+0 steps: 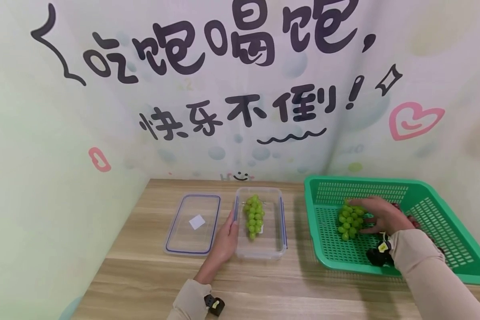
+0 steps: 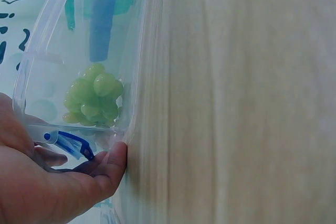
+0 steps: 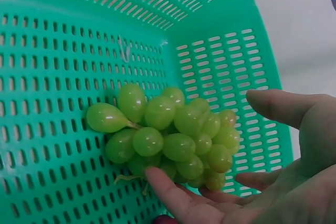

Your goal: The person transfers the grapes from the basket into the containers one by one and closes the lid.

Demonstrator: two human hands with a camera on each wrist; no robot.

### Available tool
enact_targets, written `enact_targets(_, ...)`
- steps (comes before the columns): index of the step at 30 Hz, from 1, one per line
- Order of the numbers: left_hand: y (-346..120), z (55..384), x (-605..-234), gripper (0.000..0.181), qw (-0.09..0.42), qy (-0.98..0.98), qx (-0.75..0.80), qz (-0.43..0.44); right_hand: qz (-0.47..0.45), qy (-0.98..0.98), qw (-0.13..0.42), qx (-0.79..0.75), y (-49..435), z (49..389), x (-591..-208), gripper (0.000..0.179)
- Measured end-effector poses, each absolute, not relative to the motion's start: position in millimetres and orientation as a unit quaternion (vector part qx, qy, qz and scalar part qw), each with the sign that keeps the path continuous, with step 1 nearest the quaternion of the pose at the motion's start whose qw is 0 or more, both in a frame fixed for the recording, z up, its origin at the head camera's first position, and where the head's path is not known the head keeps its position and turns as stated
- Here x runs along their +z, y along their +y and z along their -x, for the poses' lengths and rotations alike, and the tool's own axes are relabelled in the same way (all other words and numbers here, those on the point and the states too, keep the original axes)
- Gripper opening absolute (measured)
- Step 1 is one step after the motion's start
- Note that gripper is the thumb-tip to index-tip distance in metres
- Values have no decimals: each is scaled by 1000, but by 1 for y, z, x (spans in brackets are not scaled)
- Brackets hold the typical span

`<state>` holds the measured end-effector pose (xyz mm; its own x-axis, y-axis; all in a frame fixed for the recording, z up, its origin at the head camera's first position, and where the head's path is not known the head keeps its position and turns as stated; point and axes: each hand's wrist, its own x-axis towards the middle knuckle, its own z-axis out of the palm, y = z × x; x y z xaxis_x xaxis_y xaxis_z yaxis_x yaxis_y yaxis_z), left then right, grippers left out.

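Observation:
A clear plastic food container (image 1: 270,249) with blue side latches stands on the table, a bunch of green grapes (image 1: 254,217) inside. My left hand (image 1: 225,240) rests along its left wall; in the left wrist view its fingers lie under a blue latch (image 2: 73,144). My right hand (image 1: 386,215) reaches into a green basket (image 1: 322,240) beside another green grape bunch (image 3: 178,148). In the right wrist view its thumb is spread apart from the grapes, while a fingertip meets their lower side. Dark red grapes (image 1: 414,222) lie partly hidden behind the right hand and wrist.
To the left of the container a clear lid (image 1: 184,233) with a blue seal lies flat, a small white label (image 1: 197,222) on it. The wooden table (image 1: 144,266) backs onto a printed wall (image 1: 208,164). The basket's raised rim surrounds my right hand.

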<state>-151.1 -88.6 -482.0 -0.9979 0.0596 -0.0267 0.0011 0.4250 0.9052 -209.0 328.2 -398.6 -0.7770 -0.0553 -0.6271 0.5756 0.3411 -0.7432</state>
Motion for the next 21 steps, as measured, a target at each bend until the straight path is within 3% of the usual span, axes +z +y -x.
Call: enact_targets(21, -89, 152, -481, 52, 28, 842, 538, -22, -172, 754, 292, -563, 331, 213, -411, 100)
